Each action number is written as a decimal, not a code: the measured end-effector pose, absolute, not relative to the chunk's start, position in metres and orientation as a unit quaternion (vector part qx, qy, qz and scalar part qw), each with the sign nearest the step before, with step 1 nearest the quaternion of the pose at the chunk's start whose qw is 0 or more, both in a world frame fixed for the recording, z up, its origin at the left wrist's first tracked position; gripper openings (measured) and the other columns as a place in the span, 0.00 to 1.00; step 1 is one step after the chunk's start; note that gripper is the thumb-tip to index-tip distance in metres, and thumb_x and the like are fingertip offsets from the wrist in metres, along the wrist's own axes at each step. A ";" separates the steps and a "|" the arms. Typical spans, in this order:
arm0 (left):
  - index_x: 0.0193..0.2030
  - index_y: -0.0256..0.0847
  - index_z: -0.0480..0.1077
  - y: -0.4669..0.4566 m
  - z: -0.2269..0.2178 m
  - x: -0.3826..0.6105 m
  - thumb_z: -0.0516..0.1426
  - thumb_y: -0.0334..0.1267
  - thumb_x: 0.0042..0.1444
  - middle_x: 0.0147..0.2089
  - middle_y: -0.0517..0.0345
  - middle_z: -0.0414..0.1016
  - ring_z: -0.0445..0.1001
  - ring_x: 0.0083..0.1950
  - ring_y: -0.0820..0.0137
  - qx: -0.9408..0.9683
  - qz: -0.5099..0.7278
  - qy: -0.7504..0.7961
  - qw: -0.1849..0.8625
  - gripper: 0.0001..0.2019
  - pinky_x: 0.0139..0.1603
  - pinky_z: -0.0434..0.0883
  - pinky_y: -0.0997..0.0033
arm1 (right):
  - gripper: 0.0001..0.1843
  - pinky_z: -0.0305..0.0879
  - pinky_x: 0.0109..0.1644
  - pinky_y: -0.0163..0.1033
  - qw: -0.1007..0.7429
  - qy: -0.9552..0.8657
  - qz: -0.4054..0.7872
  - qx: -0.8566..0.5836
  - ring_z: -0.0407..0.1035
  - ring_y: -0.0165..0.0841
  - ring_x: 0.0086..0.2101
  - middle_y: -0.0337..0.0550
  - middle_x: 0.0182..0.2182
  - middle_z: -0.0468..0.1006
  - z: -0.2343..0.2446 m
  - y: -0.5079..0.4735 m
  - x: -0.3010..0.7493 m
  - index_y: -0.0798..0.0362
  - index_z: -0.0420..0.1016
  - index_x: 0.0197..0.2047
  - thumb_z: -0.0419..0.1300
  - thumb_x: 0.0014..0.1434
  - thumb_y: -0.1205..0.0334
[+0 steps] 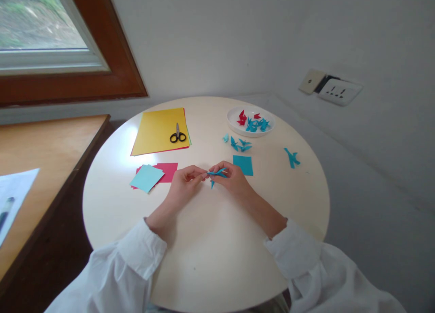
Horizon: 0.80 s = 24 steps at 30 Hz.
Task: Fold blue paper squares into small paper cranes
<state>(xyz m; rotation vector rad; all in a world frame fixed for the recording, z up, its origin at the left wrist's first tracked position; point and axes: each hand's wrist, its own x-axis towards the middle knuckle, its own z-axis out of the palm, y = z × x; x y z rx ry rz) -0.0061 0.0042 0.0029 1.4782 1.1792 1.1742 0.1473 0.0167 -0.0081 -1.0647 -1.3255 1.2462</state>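
A partly folded blue origami crane (217,172) is held above the middle of the round table, its pointed ends sticking out. My left hand (188,178) pinches its left tip between thumb and forefinger. Closed around its right part is my right hand (233,177), whose fingers hide some of the folds. A flat blue paper square (243,165) lies just beyond my right hand. Pink paper squares (168,172) and a light blue square (147,178) lie to the left of my left hand. Farther back rest several small blue folded cranes (240,144).
Black-handled scissors (177,134) lie on stacked yellow sheets (154,129) at the back left. A white dish (234,128) holds red and blue folded cranes. Blue paper strips (292,158) lie near the right edge of the round table (217,258). A wooden desk (61,141) stands at left.
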 end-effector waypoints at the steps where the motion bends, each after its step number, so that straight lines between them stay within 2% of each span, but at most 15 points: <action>1: 0.25 0.37 0.73 0.004 0.003 -0.006 0.60 0.36 0.44 0.26 0.56 0.77 0.72 0.27 0.71 0.595 0.477 0.472 0.443 0.05 0.28 0.67 0.74 | 0.09 0.65 0.37 0.39 0.489 -0.550 0.514 -0.441 0.69 0.31 0.31 0.37 0.26 0.73 -0.007 0.016 0.147 0.52 0.67 0.23 0.65 0.39 0.62; 6: 0.27 0.38 0.73 0.003 0.011 -0.005 0.61 0.38 0.44 0.29 0.56 0.77 0.73 0.30 0.70 0.579 0.475 0.479 0.458 0.06 0.30 0.67 0.73 | 0.10 0.65 0.32 0.38 0.480 -0.561 0.509 -0.443 0.69 0.30 0.26 0.39 0.25 0.74 -0.007 0.015 0.147 0.53 0.69 0.25 0.65 0.41 0.58; 11: 0.25 0.37 0.73 0.000 0.018 -0.004 0.60 0.37 0.45 0.27 0.57 0.75 0.71 0.28 0.72 0.557 0.465 0.496 0.477 0.05 0.30 0.65 0.74 | 0.10 0.66 0.36 0.39 0.496 -0.568 0.498 -0.428 0.70 0.32 0.28 0.41 0.26 0.75 -0.008 0.014 0.147 0.53 0.70 0.26 0.64 0.43 0.57; 15: 0.26 0.37 0.73 0.001 0.014 -0.005 0.60 0.37 0.45 0.27 0.57 0.75 0.70 0.29 0.73 0.558 0.460 0.494 0.483 0.05 0.29 0.64 0.74 | 0.10 0.65 0.34 0.39 0.490 -0.579 0.483 -0.437 0.69 0.31 0.28 0.41 0.27 0.75 -0.008 0.014 0.147 0.53 0.70 0.28 0.61 0.46 0.55; 24: 0.27 0.37 0.72 0.003 0.011 -0.006 0.60 0.40 0.46 0.28 0.57 0.76 0.71 0.30 0.71 0.578 0.454 0.469 0.490 0.08 0.31 0.66 0.73 | 0.13 0.56 0.26 0.34 0.463 -0.597 0.455 -0.472 0.59 0.28 0.23 0.33 0.18 0.64 -0.007 0.015 0.146 0.51 0.62 0.23 0.57 0.47 0.51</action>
